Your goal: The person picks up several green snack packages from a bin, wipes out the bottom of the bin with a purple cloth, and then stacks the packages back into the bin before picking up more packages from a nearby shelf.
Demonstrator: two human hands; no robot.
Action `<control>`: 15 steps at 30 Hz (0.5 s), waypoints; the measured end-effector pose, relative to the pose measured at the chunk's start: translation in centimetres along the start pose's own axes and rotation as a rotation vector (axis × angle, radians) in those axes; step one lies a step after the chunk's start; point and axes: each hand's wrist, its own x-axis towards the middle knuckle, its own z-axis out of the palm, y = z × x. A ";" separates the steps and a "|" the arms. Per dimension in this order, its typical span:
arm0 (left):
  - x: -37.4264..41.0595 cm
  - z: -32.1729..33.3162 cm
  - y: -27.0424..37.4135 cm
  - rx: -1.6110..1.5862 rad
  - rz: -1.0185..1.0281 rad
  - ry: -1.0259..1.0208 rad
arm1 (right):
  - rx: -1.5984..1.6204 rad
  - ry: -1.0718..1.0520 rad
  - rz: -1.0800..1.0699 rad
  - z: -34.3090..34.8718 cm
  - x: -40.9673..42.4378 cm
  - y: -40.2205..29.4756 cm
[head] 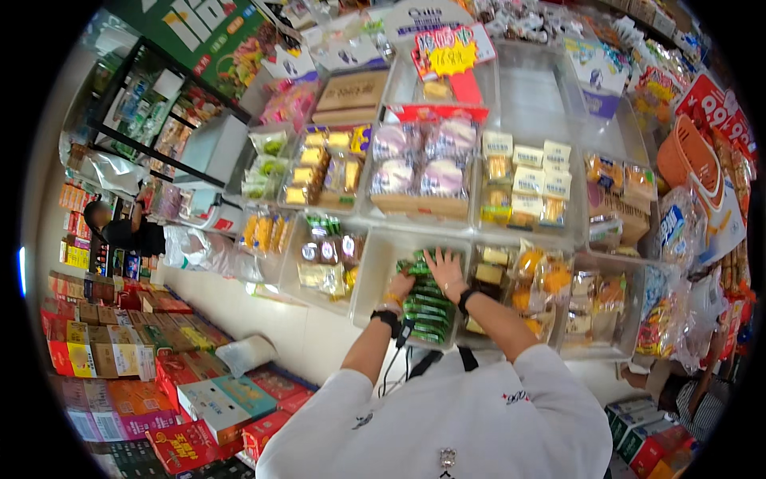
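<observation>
A clear plastic bin (383, 251) in front of me holds a row of green-wrapped snack packs (426, 320), lined up along its right side. My right hand (446, 272) lies over the far end of the row, fingers spread, palm down on the wrappers. At the left side of the same row is my left hand (400, 287). Its fingers curl against the packs and are partly hidden, so whether they grip one cannot be told. Each wrist carries a black band.
Neighbouring bins hold brown packaged cakes (326, 248), orange-topped buns (532, 263) and round lilac pastries (443, 173). An orange basket (688, 149) stands at the right. Stacked gift boxes (227, 395) are at lower left. A person in black (134, 230) is at far left; another person (706, 395) is at lower right.
</observation>
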 end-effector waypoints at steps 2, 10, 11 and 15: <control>2.5 1.2 -5.9 0.005 0.057 0.143 | 0.052 -0.065 -0.051 -2.5 -0.4 -0.4; -5.6 -1.9 -4.5 -0.274 0.145 0.382 | 0.291 -0.128 -0.134 -5.8 -3.0 -0.5; -6.8 -2.4 -4.3 -0.297 0.146 0.398 | 0.237 -0.174 -0.145 -5.4 -3.3 -0.5; -11.2 -5.3 -4.4 -0.297 0.185 0.457 | 0.088 -0.341 -0.133 -4.8 -2.9 -1.5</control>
